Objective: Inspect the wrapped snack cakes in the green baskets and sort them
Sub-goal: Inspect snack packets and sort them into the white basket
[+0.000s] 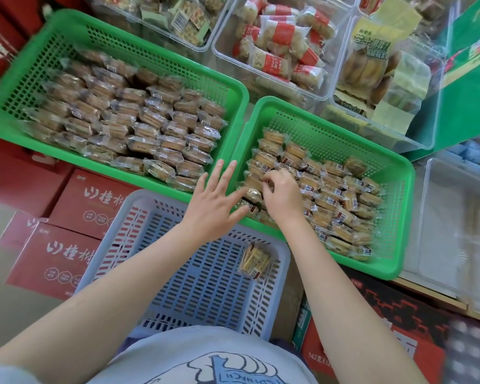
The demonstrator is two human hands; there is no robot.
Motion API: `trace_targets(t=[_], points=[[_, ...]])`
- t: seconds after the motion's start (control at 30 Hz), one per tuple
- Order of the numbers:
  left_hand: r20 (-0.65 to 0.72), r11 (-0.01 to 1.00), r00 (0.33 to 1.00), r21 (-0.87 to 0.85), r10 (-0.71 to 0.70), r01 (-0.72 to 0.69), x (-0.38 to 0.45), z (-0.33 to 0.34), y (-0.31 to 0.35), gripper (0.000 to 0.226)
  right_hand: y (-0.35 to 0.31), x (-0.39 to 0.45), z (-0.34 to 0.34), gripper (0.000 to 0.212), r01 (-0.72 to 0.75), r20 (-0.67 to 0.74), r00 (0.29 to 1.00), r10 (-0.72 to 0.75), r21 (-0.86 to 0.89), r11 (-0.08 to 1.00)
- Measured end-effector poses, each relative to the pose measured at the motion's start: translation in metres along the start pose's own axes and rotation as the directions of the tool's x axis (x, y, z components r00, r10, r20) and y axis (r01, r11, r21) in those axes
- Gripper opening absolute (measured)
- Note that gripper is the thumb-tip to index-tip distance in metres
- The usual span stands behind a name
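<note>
The left green basket [17,87] is packed with neat rows of snack cakes [139,126]. One cake [254,259] lies sorted in the grey basket [139,217]. The left hand [214,198] is spread flat; the right hand [281,194] pinches a cake in the right green basket [399,217], where many are judged unsorted.

Your bare forearms reach forward from the bottom edge, roughly parallel and converging slightly toward the hands. Your left hand [215,200] lies palm down with fingers straight and spread, thumb angled out to the right. Just beside it, your right hand [281,194] is bent down at the wrist, knuckles up, its fingers curled under and bunched at the tips; what they pinch cannot be made out.
</note>
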State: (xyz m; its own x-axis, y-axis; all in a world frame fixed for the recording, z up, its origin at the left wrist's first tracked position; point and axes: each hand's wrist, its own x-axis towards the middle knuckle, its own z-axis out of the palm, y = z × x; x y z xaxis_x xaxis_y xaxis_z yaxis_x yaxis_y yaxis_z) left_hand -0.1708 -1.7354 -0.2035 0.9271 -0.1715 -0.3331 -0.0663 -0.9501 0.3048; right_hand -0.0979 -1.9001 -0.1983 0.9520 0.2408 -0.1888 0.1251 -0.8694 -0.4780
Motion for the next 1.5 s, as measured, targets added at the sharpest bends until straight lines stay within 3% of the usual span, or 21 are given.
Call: trace_targets(t=[0.13, 0.33, 0.4, 0.57, 0.73, 0.87, 1.0, 1.13, 1.2, 1.37, 1.5], points=[[-0.006, 0.999, 1.0, 0.052, -0.015, 0.016, 0.01, -0.002, 0.004, 0.066, -0.003, 0.006, 0.005, 0.025, -0.057, 0.055, 0.997, 0.062, -0.081, 0.995], [-0.017, 0.997, 0.999, 0.061, -0.036, 0.037, 0.013, -0.001, 0.006, 0.064, -0.005, 0.007, 0.014, 0.013, -0.044, 0.01, 0.999, 0.048, -0.229, 0.973], [-0.014, 0.998, 0.999, 0.058, -0.038, 0.038, 0.013, -0.001, 0.006, 0.062, -0.006, 0.005, 0.015, 0.016, -0.012, 0.023, 1.0, 0.019, -0.3, 0.954], [-0.014, 0.998, 0.999, 0.05, -0.046, 0.047, 0.013, -0.002, 0.007, 0.057, -0.007, 0.005, 0.011, 0.037, 0.027, 0.088, 0.996, -0.001, -0.292, 0.956], [-0.026, 0.998, 0.999, 0.037, -0.048, 0.049, 0.013, 0.001, 0.006, 0.058, -0.01, 0.017, 0.005, 0.034, 0.055, 0.128, 0.992, -0.01, -0.352, 0.934], [-0.017, 0.998, 0.999, 0.039, -0.047, 0.048, 0.014, 0.001, 0.005, 0.058, -0.015, 0.022, 0.007, 0.016, 0.154, 0.122, 0.986, -0.11, -0.459, 0.875], [-0.02, 0.998, 0.999, 0.041, -0.044, 0.045, 0.014, 0.001, 0.004, 0.057, -0.017, 0.022, 0.01, 0.004, 0.114, 0.023, 0.993, -0.113, -0.382, 0.917], [-0.022, 0.998, 0.999, 0.046, -0.041, 0.042, 0.013, 0.0, 0.004, 0.057, -0.011, 0.02, 0.014, 0.014, 0.182, -0.097, 0.97, -0.224, -0.324, 0.929], [-0.022, 0.998, 0.999, 0.041, -0.042, 0.043, 0.013, 0.0, 0.004, 0.057, -0.011, 0.018, 0.014, 0.017, 0.19, -0.075, 0.974, -0.215, -0.253, 0.949], [-0.007, 0.999, 0.999, 0.031, -0.04, 0.04, 0.013, -0.002, 0.004, 0.059, -0.012, 0.019, 0.0, 0.014, 0.055, 0.014, 0.998, -0.054, -0.071, 0.996], [0.011, 0.999, 1.0, 0.016, -0.03, 0.029, 0.013, -0.004, 0.004, 0.059, -0.015, 0.012, -0.029, 0.009, -0.059, -0.071, 0.995, 0.076, 0.206, 0.977]])
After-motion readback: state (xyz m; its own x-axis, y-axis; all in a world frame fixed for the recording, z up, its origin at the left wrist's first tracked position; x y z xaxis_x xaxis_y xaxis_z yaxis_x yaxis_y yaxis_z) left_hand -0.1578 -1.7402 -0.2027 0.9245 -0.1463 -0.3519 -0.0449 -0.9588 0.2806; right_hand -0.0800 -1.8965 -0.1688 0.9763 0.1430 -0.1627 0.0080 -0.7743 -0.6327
